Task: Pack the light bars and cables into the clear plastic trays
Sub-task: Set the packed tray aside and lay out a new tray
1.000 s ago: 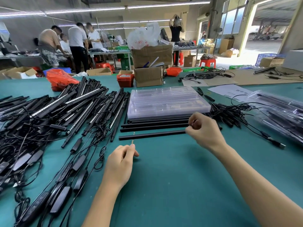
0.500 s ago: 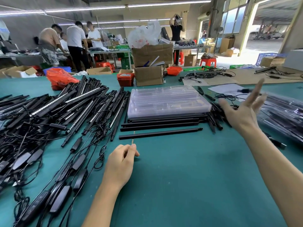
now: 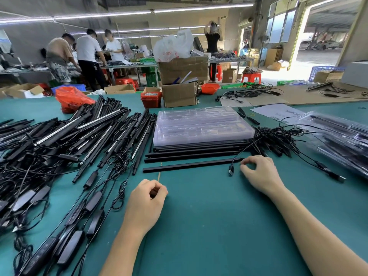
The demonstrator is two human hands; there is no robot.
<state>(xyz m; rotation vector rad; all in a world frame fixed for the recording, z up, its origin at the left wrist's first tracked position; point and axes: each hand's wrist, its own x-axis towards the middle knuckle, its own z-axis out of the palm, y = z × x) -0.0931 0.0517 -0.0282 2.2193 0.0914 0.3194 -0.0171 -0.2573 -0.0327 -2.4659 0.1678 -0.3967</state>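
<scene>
A green worktop [image 3: 199, 226] in a busy workshop, seen over one packer's forearms. At far left sprawls a tangled heap of black light bars [image 3: 65, 136] with their cables and inline controllers. Just right of it the left hand [image 3: 146, 198] rests on the worktop, fingers curled in; something small and dark shows between finger and thumb, though what it is cannot be told. Beyond it a single light bar [image 3: 189, 165] lies crosswise, apart from a short row of bars [image 3: 195, 152] tucked against a stack of clear plastic trays [image 3: 201, 126]. The right hand [image 3: 258, 172] sits at that bar's right end, thumb and forefinger bent into a narrow ring around the tip where a cable [image 3: 238, 154] joins it; the cable's plug [image 3: 231, 170] hangs just left of the fingers. Whether the fingertips actually pinch the bar is unclear. A loose pile of cables [image 3: 278, 140] lies behind the hand, and at far right are filled trays [image 3: 342, 140], blurred. Workers [image 3: 87, 54] stand at benches in the background.
</scene>
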